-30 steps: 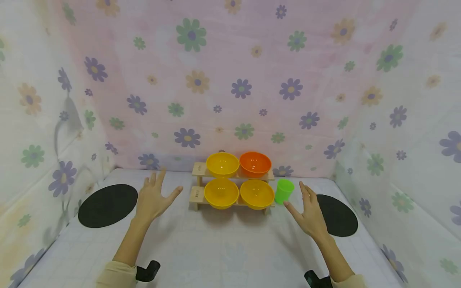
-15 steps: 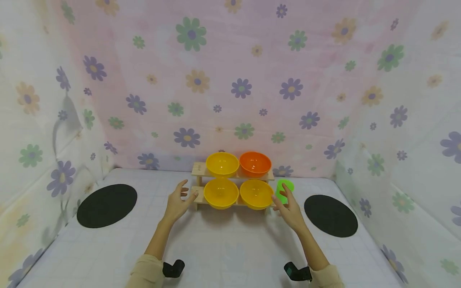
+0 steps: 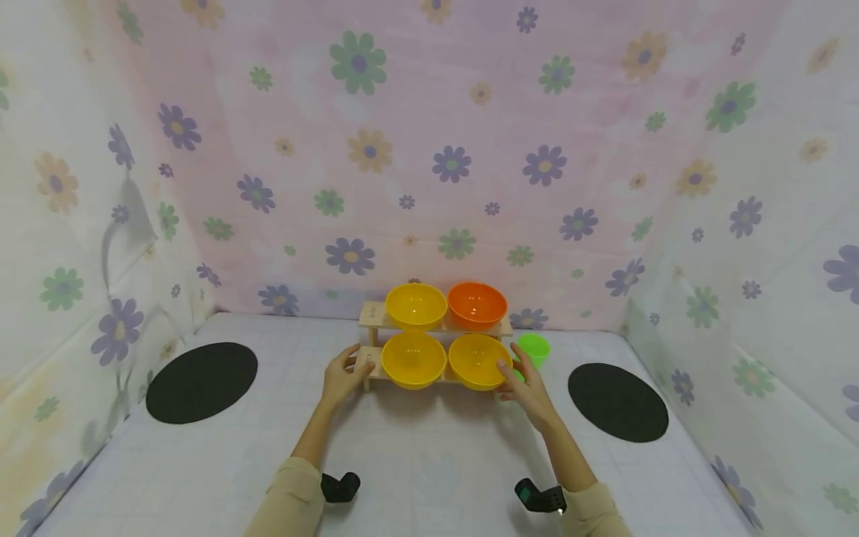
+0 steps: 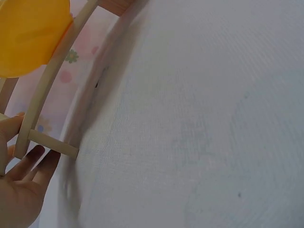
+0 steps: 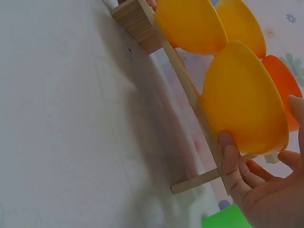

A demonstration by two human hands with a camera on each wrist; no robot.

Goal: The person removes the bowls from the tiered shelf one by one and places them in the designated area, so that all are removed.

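A two-tier wooden rack (image 3: 371, 363) holds an orange bowl (image 3: 477, 306), a yellow bowl (image 3: 415, 306) beside it on the upper tier, and two deeper yellow bowls below. My left hand (image 3: 341, 379) grips the lower shelf's left end; in the left wrist view its thumb is over the board and its fingers are beneath. My right hand (image 3: 528, 389) holds the lower shelf's right end with curled fingers. In the right wrist view one fingertip is right at the underside of the near yellow bowl (image 5: 244, 99). A green cup (image 3: 535, 349) is partly hidden behind this hand.
Black oval mats lie at the left (image 3: 202, 382) and right (image 3: 618, 403) of the white-covered table (image 3: 429, 462). A flower-print cloth (image 3: 429, 112) hangs behind the rack and along both sides. Each wrist wears a black device.
Both hands have moved inward from wide-spread positions to the two ends of the rack. Their fingers have closed round the lower shelf. The bowls and rack have stayed in place.
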